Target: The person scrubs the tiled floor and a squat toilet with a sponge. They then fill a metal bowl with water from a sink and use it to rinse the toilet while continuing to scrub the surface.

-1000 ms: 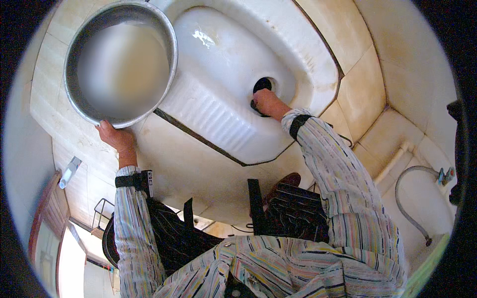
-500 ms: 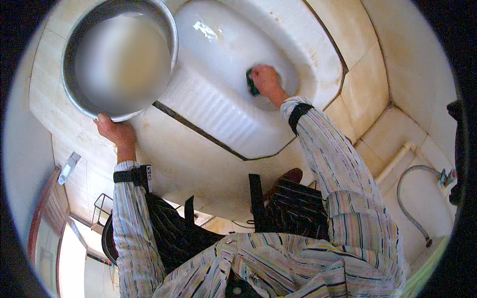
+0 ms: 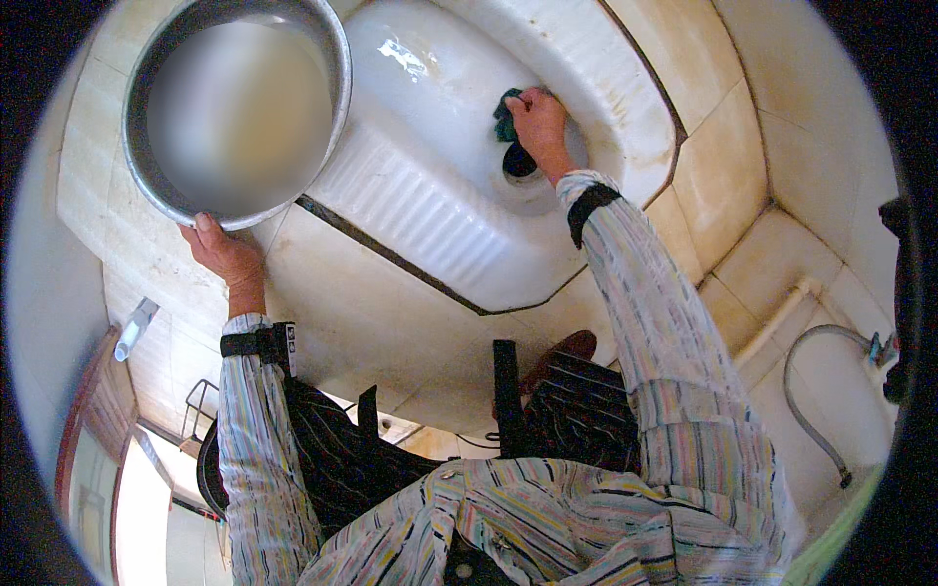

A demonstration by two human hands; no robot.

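My left hand grips the near rim of a round metal basin, thumb on top and fingers beneath. What the basin holds is blurred. Over the white squat toilet, my right hand pinches a dark green scouring pad. The pad touches the bowl's inner wall, just beyond the dark drain hole. Part of the pad is hidden under my fingers. The ribbed footrest lies between the basin and the drain.
Beige tiles surround the toilet, with a wall rising at the right. A grey hose hangs from a tap at the lower right. My knees are close to the toilet's near edge. At the left is a wooden door frame.
My right hand has moved away from me with the scouring pad, uncovering the drain hole. My left hand and the basin have barely shifted.
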